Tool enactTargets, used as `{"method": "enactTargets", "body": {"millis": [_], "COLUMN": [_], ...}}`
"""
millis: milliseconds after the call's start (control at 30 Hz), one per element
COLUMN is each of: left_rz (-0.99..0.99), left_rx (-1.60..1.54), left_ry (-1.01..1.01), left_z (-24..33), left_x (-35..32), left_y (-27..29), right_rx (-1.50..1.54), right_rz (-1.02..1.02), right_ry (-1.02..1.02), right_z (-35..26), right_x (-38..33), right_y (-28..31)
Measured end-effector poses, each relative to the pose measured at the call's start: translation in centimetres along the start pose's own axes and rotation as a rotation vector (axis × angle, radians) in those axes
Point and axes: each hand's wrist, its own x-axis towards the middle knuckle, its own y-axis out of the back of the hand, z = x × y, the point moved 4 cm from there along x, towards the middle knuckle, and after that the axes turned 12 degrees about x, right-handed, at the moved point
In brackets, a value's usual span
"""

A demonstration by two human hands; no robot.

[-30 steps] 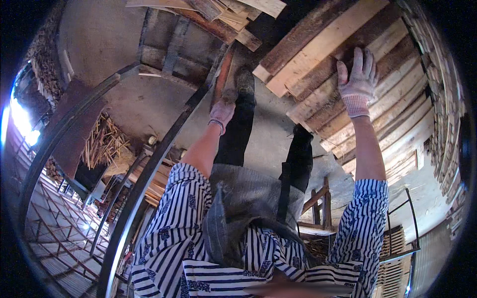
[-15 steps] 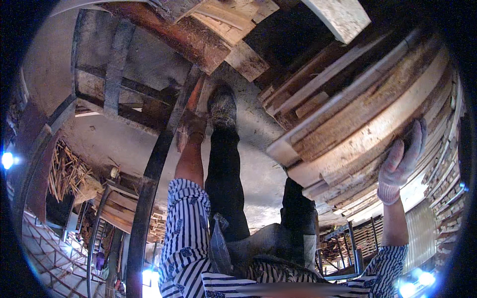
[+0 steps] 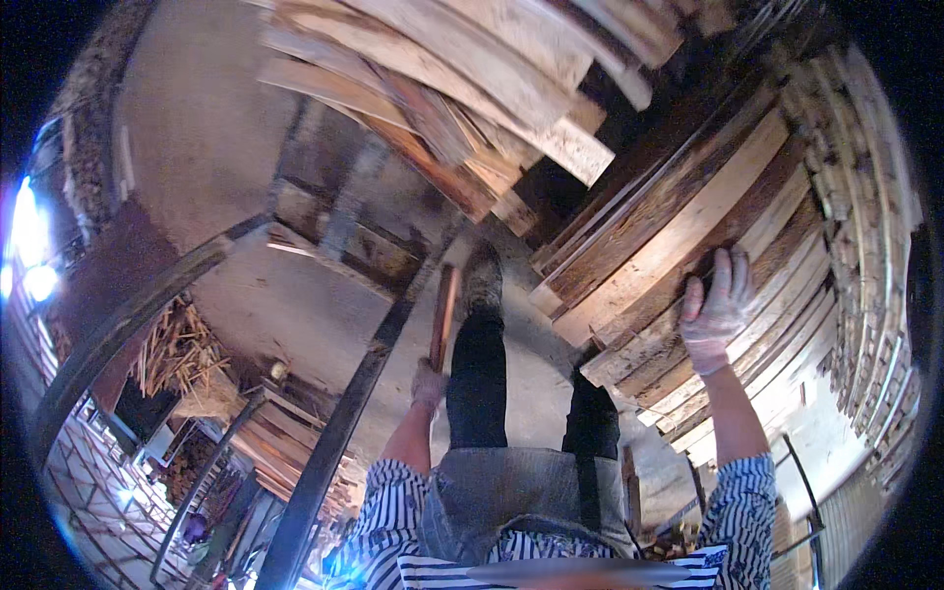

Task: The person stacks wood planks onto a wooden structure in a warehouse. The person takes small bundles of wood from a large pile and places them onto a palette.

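While left hand (image 3: 429,385) grips a wooden stick (image 3: 443,315), right hand (image 3: 718,307) flat, released, on stacked planks (image 3: 678,226).

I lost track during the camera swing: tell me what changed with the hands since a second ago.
The right hand shifted along the stacked planks and lies flat on one again. The left hand keeps its grip on the narrow wooden strip, lower beside the leg.
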Motion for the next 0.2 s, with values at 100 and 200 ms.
{"method": "enactTargets", "body": {"millis": [100, 200], "left_rz": [-0.073, -0.08], "left_rx": [0.184, 0.222], "left_ry": [-0.031, -0.13], "left_z": [-4.2, -6.4], "left_x": [-8.8, -15.8], "left_y": [4.2, 6.5], "right_rx": [-0.041, -0.066], "right_rz": [-0.152, -0.28], "right_ry": [-0.118, -0.125], "right_z": [-0.8, 0.6], "right_x": [0.0, -1.1], "right_y": [-0.5, 0.5]}}
